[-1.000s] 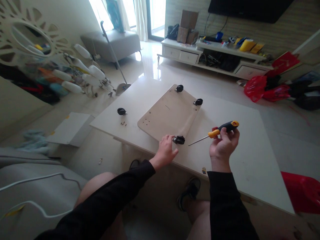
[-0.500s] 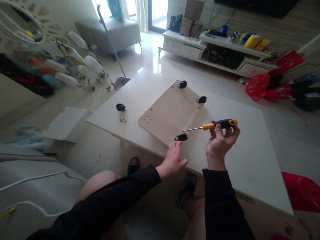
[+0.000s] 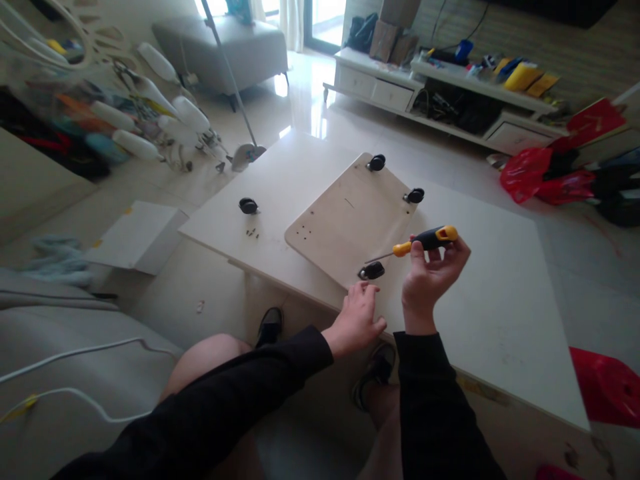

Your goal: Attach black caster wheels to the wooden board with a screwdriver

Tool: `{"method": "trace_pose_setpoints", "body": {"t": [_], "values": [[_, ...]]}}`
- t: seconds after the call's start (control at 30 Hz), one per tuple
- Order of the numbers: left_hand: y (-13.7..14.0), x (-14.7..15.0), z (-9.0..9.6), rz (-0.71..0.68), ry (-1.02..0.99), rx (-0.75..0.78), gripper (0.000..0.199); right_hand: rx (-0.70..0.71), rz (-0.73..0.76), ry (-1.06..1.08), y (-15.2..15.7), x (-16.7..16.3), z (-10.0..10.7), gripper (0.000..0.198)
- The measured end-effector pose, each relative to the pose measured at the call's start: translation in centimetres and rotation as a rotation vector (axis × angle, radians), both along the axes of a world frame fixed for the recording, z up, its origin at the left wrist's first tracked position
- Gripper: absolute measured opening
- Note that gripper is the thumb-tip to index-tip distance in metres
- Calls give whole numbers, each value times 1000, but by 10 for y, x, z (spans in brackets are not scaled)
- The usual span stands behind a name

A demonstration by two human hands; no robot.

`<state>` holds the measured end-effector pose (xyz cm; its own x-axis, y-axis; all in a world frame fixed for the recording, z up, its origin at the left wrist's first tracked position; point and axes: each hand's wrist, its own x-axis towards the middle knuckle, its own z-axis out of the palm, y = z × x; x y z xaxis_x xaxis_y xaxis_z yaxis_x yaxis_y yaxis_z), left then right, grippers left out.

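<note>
My right hand (image 3: 429,283) holds a black and yellow screwdriver (image 3: 427,240), its shaft pointing left and down. The tip is close to the near caster (image 3: 373,270) on a pale board (image 3: 335,227); contact is not clear. Beside that caster, my left hand (image 3: 356,320) rests at the board's near corner, fingers loosely spread. Two more casters, a far caster (image 3: 377,163) and a right caster (image 3: 415,195), sit on the board. Several holes mark its left corner. A loose caster (image 3: 248,206) and several small screws (image 3: 253,233) lie to the left.
Board and parts are on a white table (image 3: 500,300). A white box (image 3: 140,237) stands on the floor to the left. Behind are a long-handled dustpan (image 3: 247,157), a grey bench (image 3: 225,53) and a TV cabinet (image 3: 373,87). Red bags (image 3: 525,173) lie at the right.
The screwdriver has moved left with my right hand and tilts more steeply toward the near caster. My left hand stays at the board's corner. The whole view has shifted slightly.
</note>
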<state>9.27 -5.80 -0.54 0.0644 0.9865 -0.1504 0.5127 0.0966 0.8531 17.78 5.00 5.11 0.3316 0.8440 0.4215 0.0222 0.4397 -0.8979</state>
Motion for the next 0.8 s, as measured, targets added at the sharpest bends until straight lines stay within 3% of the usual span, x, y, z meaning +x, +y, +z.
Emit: {"method": "trace_pose_setpoints", "body": {"t": [0.33, 0.53, 0.8], "values": [[2, -5, 23, -40, 137, -109, 42, 83, 13, -68, 0, 0, -8, 53], [-4, 3, 16, -113, 157, -118, 46, 110, -2, -124, 1, -1, -12, 52], [-4, 7, 15, -102, 151, -137, 54, 112, -8, -145, -2, -3, -13, 52]]}}
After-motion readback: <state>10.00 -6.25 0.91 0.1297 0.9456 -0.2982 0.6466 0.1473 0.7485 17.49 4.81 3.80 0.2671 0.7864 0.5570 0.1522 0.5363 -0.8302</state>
